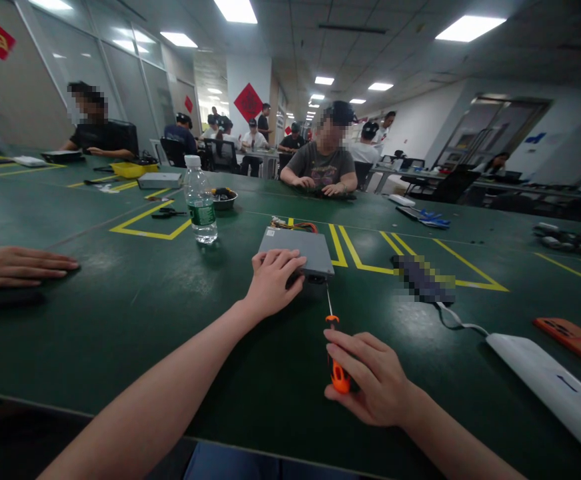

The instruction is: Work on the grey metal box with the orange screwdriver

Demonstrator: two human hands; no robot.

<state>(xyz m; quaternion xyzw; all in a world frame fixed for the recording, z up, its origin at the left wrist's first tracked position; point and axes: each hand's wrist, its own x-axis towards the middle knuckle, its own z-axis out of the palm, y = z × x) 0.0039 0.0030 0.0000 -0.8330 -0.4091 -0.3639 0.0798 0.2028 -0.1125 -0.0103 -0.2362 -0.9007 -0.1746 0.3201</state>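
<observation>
On the table (120, 320), the left hand (273, 283), spread, steadied a box (315, 250); the right hand (375, 377) gripped a screwdriver (332, 323), perhaps touching it; screwdriving called for straight alignment.

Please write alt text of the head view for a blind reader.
A person's right hand holds an orange screwdriver, its tip by the near right corner of a grey box, on which the left hand rests. On the green table, a bottle stands to the left and an orange phone lies to the right; other people sit beyond.
</observation>
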